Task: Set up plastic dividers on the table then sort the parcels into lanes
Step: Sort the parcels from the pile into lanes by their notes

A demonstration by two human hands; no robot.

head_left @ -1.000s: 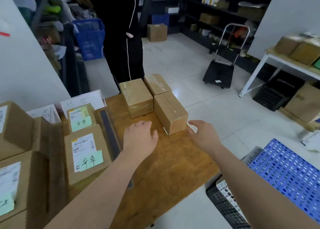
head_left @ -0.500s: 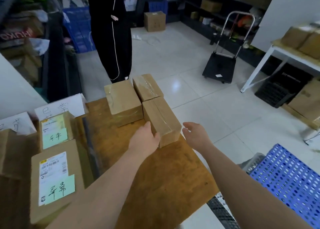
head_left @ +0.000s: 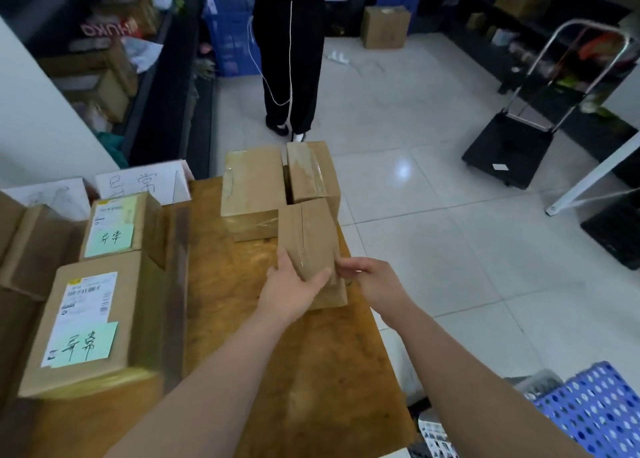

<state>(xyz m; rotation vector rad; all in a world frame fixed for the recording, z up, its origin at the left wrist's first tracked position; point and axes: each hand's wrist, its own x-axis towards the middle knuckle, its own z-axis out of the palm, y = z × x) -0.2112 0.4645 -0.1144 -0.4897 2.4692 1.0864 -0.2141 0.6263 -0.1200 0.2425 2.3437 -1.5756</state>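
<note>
Both hands have closed in since a second ago: left grip (head_left: 294,291) wraps the near parcel (head_left: 308,235) at its 9 o'clock side, thumb across the top; right grip (head_left: 370,277) pinches its 3 o'clock edge. That parcel is toward the counter's (head_left: 311,371) 1 o'clock edge, two more parcels (head_left: 254,187) just beside it at 12 o'clock.

Near parcel (head_left: 308,242): lower left corner and part of near face hidden under left hand (head_left: 291,291). Right hand (head_left: 370,281): fingertips smeared against parcel's right edge, grip unclear. Person in black (head_left: 289,59) cut off above waist by top edge. Shipping label (head_left: 86,298): fine print too small to read. Dark divider strip (head_left: 176,284) motion-blurred, surface detail lost. Far-left cartons (head_left: 20,249) cropped by left edge. Blue perforated crate (head_left: 595,412) cropped at bottom-right corner. White table leg (head_left: 588,180) runs out of right edge.
</note>
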